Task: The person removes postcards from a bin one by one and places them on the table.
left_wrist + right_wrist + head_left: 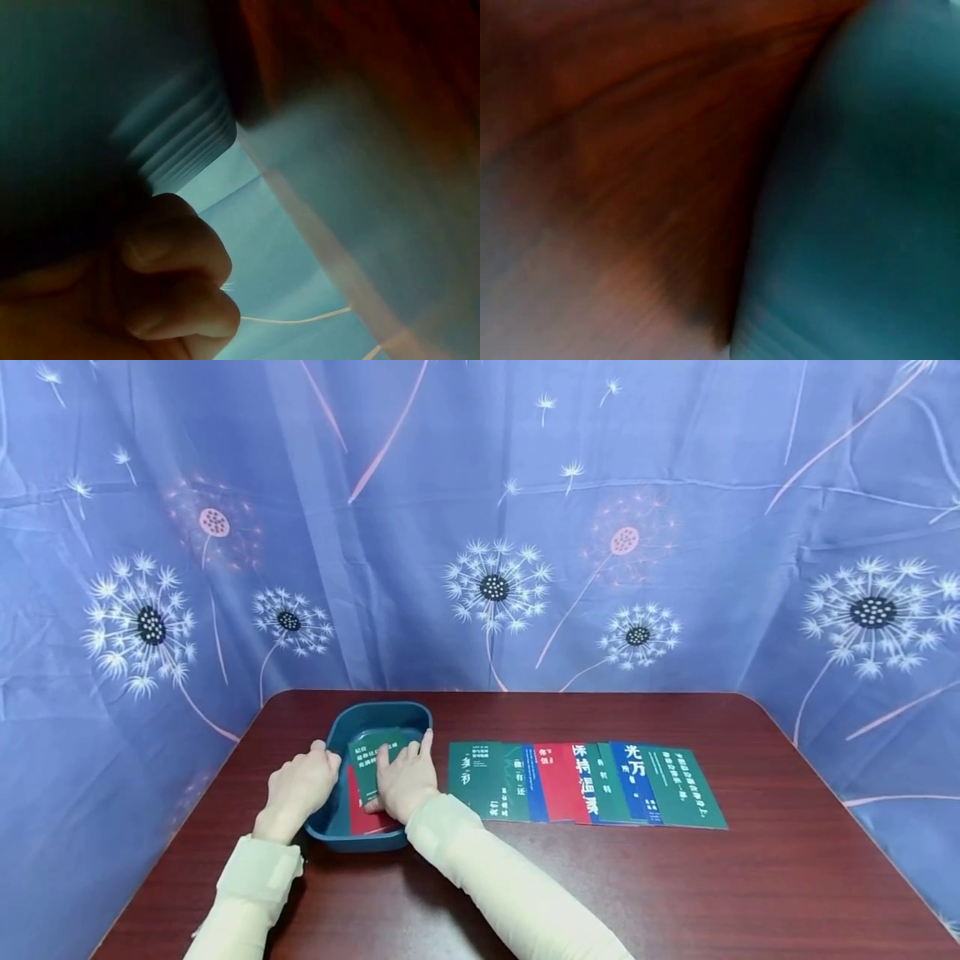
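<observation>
In the head view a dark teal plastic basin [378,710] stands at the left of the table. My left hand [302,783] grips its left rim; curled fingers [176,240] show against the ribbed wall in the left wrist view. My right hand [407,781] reaches inside over a green printed card [366,758], with its fingers spread and touching it. A red card [360,822] lies under the green one. The palm hides part of both cards. The right wrist view shows only the basin's blurred outer wall [862,217] and the table.
To the right, a row of overlapping green, blue and red printed cards [555,781] lies on the dark reddish-brown wooden table [795,860]. A blue curtain [420,527] with a dandelion pattern hangs behind the table and along its sides.
</observation>
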The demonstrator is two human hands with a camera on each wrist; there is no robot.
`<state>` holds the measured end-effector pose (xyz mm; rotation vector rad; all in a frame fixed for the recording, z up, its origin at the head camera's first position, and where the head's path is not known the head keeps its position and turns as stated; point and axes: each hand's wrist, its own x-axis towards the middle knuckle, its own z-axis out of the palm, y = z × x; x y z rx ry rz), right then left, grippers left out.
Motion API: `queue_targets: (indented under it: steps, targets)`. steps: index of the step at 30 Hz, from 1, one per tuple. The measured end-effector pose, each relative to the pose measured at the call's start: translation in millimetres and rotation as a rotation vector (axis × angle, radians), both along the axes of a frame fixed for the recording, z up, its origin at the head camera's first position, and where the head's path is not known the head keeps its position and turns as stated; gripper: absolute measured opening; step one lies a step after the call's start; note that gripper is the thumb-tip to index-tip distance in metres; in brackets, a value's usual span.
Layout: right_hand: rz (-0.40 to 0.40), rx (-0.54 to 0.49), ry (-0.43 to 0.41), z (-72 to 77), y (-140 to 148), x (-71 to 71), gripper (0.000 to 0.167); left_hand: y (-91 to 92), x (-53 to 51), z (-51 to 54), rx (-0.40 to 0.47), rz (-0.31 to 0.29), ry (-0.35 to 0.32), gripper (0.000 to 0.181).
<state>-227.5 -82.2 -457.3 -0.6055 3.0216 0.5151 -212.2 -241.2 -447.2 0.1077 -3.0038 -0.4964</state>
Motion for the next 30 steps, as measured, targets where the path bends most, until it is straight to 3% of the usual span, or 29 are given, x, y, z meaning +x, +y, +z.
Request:
queue_targets:
  steps: [4,11,18,22,30]
  targets:
    - [0.001,-0.076,0.049,0.7,-1,0.0,0.107,-3.9,1.6,1.0,-0.003,0.006,-0.009,0.036]
    - [0.099,-0.209,0.117,2.3,2,4.8,0.073,-5.4,3.9,-0.7,-0.014,0.010,-0.002,0.036]
    - [0.086,-0.367,0.117,2.9,19,6.1,0.095,8.3,-1.5,-5.8,-0.012,-0.013,0.016,0.033]
    - [0.099,-0.426,0.115,5.6,21,6.9,0.094,9.2,-1.4,-4.4,-0.017,-0.001,0.018,0.032]
    - [0.123,-0.511,0.137,8.7,13,3.2,0.048,0.7,1.3,2.0,-0.016,0.012,0.030,0.032]
